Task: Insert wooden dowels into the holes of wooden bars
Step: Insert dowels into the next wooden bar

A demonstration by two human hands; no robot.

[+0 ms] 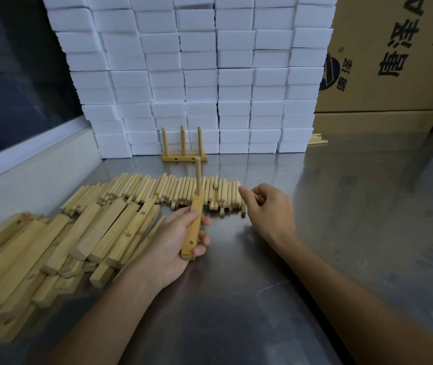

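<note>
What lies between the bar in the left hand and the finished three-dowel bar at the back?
In the head view, the row of loose dowels lies between the held bar and the finished bar, then bare steel table.

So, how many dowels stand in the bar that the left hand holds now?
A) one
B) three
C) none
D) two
A: a single dowel stands upright in the far end of the bar in the left hand, and the hole near the bar's close end is empty.

Hands: 2. Finished rack (pixel 184 151): 1, carrying 3 upright dowels. Held bar (pixel 194 224): 1, carrying 1 dowel (pixel 197 175). Loose dowels, bars, white blocks: too many to count.
</note>
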